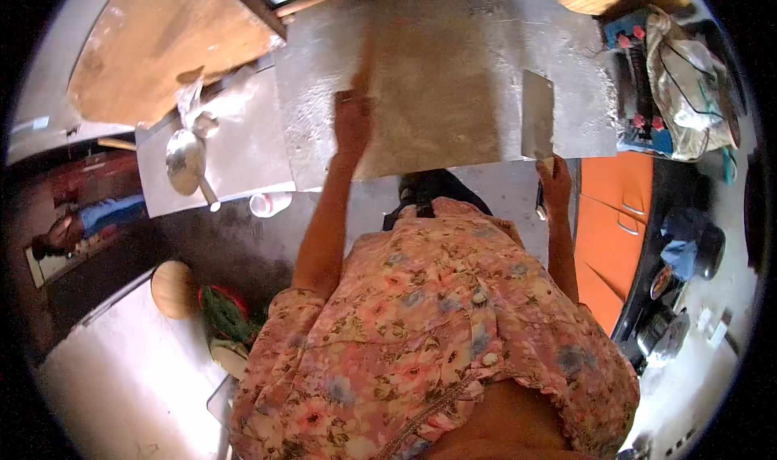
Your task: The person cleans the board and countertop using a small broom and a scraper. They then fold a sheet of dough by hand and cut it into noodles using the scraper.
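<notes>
Worktop: a grey, scuffed surface is stretching from nine to three o'clock, a brownish patch showing at its centre.
Nine o'clock panel: a metal ladle is lying with its handle pointing to five o'clock.
Clear plastic bag: sitting near the ladle's bowl, at one o'clock from it.
Three o'clock end: pale specks are dotting the grey.

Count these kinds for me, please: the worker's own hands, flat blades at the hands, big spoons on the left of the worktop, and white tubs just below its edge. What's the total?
Hands: 2, left hand and right hand
Blade: 1
Spoon: 1
Tub: 1
Total: 5
</notes>
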Demonstrator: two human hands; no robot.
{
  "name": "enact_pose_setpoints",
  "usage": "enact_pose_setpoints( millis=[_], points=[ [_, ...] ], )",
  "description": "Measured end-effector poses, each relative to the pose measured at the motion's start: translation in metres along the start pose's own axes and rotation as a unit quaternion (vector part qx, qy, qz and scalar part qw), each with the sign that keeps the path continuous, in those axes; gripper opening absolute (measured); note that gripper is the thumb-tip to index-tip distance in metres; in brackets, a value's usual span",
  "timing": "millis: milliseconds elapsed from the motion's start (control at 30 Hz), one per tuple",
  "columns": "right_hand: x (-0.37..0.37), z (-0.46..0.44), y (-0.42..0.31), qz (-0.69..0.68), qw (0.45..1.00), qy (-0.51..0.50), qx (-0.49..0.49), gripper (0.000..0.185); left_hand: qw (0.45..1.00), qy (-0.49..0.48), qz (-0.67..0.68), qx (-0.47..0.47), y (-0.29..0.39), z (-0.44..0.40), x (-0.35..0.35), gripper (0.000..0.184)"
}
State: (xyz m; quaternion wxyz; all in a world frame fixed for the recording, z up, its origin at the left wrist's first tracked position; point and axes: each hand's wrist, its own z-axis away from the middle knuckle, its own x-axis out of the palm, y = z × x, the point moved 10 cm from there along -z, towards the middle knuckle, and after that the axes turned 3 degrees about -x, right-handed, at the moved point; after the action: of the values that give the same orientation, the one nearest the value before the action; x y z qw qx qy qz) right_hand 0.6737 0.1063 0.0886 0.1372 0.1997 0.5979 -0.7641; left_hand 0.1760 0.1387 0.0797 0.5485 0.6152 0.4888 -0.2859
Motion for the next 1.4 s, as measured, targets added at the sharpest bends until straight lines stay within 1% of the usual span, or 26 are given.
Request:
enact_pose_setpoints(
  millis=[33, 67, 167, 300, 333, 400, 500, 533, 567, 600, 633, 667, 733, 800, 833, 900, 933, 967, 1033, 1100, 1167, 1233, 1267, 1300, 1333, 1400],
  points=[
    [-0.001, 0.004, 0.004, -0.008, 1.000, 0.001, 0.002, 0.039, 0.995, -0.023, -0.050, -0.088, -0.070, 0.017, -0.001, 0.049],
    [-0.001, 0.011, 0.010, 0.000, 1.000, 0.004, 0.009, 0.038, 0.992, 0.012, -0.080, -0.099, -0.099, 0.027, -0.035, 0.046],
    [-0.001, 0.027, 0.026, 0.022, 0.999, 0.012, 0.038, 0.038, 0.972, 0.029, -0.121, -0.202, -0.126, 0.063, -0.073, 0.041],
    [0.013, 0.045, 0.025, -0.005, 0.999, 0.002, 0.041, 0.036, 0.996, 0.055, -0.005, -0.074, -0.041, 0.065, 0.015, 0.042],
    [0.016, 0.049, 0.021, -0.019, 0.999, 0.000, 0.031, 0.035, 0.990, -0.086, 0.054, -0.094, -0.026, 0.057, 0.067, 0.048],
    [0.021, 0.052, 0.017, -0.026, 1.000, -0.004, 0.004, 0.035, 0.989, -0.024, 0.148, 0.008, 0.068, 0.041, 0.007, 0.044],
    [0.024, 0.061, -0.008, -0.019, 1.000, -0.013, 0.018, 0.036, 0.996, -0.024, 0.088, 0.017, 0.055, 0.042, -0.010, 0.047],
    [0.025, 0.067, -0.013, -0.014, 0.999, -0.015, 0.033, 0.037, 0.991, 0.026, 0.131, 0.014, 0.034, 0.052, -0.044, 0.038],
    [0.023, 0.070, -0.011, -0.015, 1.000, -0.008, 0.023, 0.037, 0.984, 0.162, 0.063, 0.049, -0.007, 0.076, -0.060, 0.029],
    [0.020, 0.074, -0.004, -0.019, 1.000, 0.003, 0.014, 0.037, 0.991, 0.023, -0.026, -0.128, -0.093, 0.091, -0.073, 0.023],
    [0.015, 0.079, 0.001, -0.019, 1.000, 0.014, 0.007, 0.037, 0.988, 0.044, -0.124, -0.086, -0.119, 0.099, -0.088, 0.025],
    [0.012, 0.084, 0.005, -0.021, 1.000, 0.010, -0.004, 0.034, 0.976, 0.071, -0.112, -0.174, -0.152, 0.112, -0.098, 0.026],
    [0.012, 0.096, 0.005, -0.038, 0.999, -0.004, 0.024, 0.035, 0.957, -0.034, -0.259, -0.126, -0.176, 0.125, -0.036, 0.024],
    [0.011, 0.103, 0.010, -0.055, 0.998, -0.011, 0.028, 0.037, 0.966, -0.109, -0.236, 0.003, -0.128, 0.128, 0.013, 0.025],
    [0.010, 0.103, 0.019, -0.064, 0.998, -0.011, 0.019, 0.038, 0.992, -0.084, -0.084, -0.029, -0.074, 0.122, -0.013, 0.026],
    [0.008, 0.103, 0.020, -0.061, 0.998, -0.006, 0.001, 0.039, 0.974, -0.053, 0.201, -0.091, 0.004, 0.114, -0.058, 0.032],
    [0.006, 0.105, 0.013, -0.048, 0.999, 0.002, -0.006, 0.039, 0.981, -0.026, 0.156, -0.110, 0.001, 0.114, -0.063, 0.032],
    [0.005, 0.111, 0.007, -0.036, 0.999, 0.010, -0.010, 0.039, 0.992, 0.109, 0.054, 0.035, -0.010, 0.127, -0.072, 0.043],
    [0.001, 0.117, 0.004, -0.048, 0.999, 0.018, 0.012, 0.034, 0.983, 0.087, 0.044, -0.153, -0.093, 0.149, -0.082, 0.037],
    [-0.002, 0.121, 0.010, -0.061, 0.998, 0.027, 0.018, 0.032, 0.944, -0.069, -0.286, -0.148, -0.174, 0.196, -0.014, 0.031],
    [-0.007, 0.125, 0.020, -0.068, 0.997, 0.038, 0.007, 0.032, 0.935, -0.094, -0.329, -0.095, -0.147, 0.205, 0.005, 0.030],
    [-0.008, 0.140, 0.008, -0.071, 0.997, 0.036, 0.019, 0.032, 0.979, -0.064, -0.193, -0.031, -0.052, 0.199, 0.044, 0.038],
    [-0.008, 0.148, 0.005, -0.074, 0.996, 0.037, 0.025, 0.032, 0.996, -0.009, 0.017, -0.083, -0.003, 0.184, 0.028, 0.046],
    [-0.010, 0.152, 0.013, -0.059, 0.997, 0.040, 0.024, 0.032, 0.997, 0.011, 0.078, 0.016, 0.040, 0.170, 0.031, 0.056],
    [-0.012, 0.153, 0.023, -0.045, 0.998, 0.044, 0.022, 0.032, 0.974, -0.102, 0.182, -0.093, 0.075, 0.146, 0.004, 0.058],
    [-0.020, 0.155, 0.026, -0.023, 0.999, 0.043, 0.013, 0.032, 0.981, -0.002, 0.179, -0.068, 0.076, 0.138, -0.010, 0.057]
  ],
)
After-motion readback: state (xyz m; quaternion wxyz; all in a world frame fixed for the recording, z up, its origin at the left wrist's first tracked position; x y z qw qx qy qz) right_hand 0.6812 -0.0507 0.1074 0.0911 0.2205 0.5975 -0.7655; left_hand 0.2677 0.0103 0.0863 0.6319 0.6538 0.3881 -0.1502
